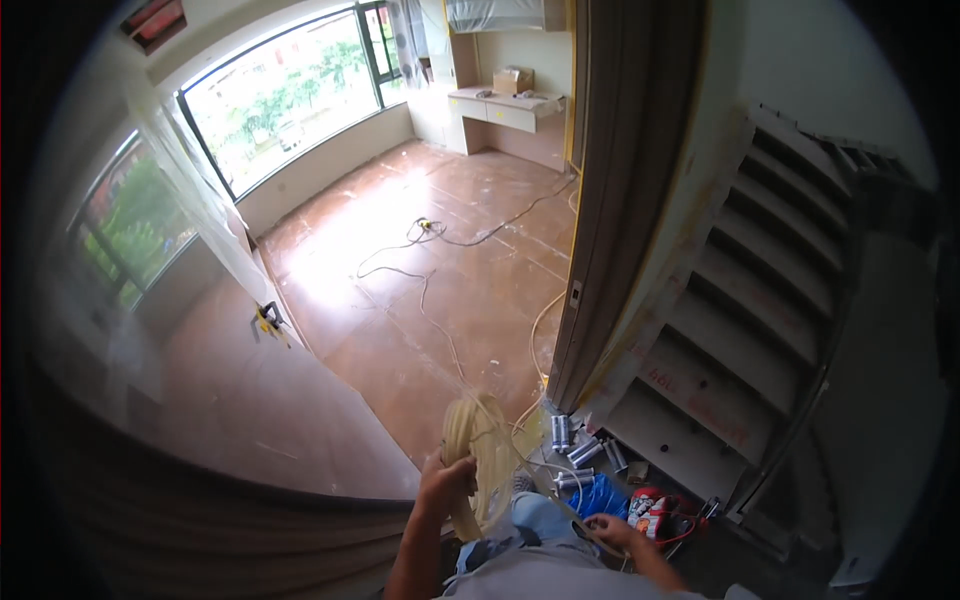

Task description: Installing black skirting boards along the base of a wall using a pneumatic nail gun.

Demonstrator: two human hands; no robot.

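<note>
My left hand (447, 482) is closed round a thick roll of pale yellow, translucent strip (493, 460), held upright in front of my body. A length of this strip runs off the roll, down to the right across my legs. My right hand (612, 532) pinches the strip near its lower end, low at my right side. Exactly what the strip is made of cannot be made out. Just beyond my right hand lie a blue plastic bag (603, 497) and a red and white bag (652, 512).
Several silver cartridges (583, 453) lie by the door frame (625, 200). Concrete stairs (745, 340) rise on the right. A glass door (225, 400) with a yellow-and-black handle (268, 322) stands at left. A cable (437, 325) snakes over the brown floor covering (390, 370).
</note>
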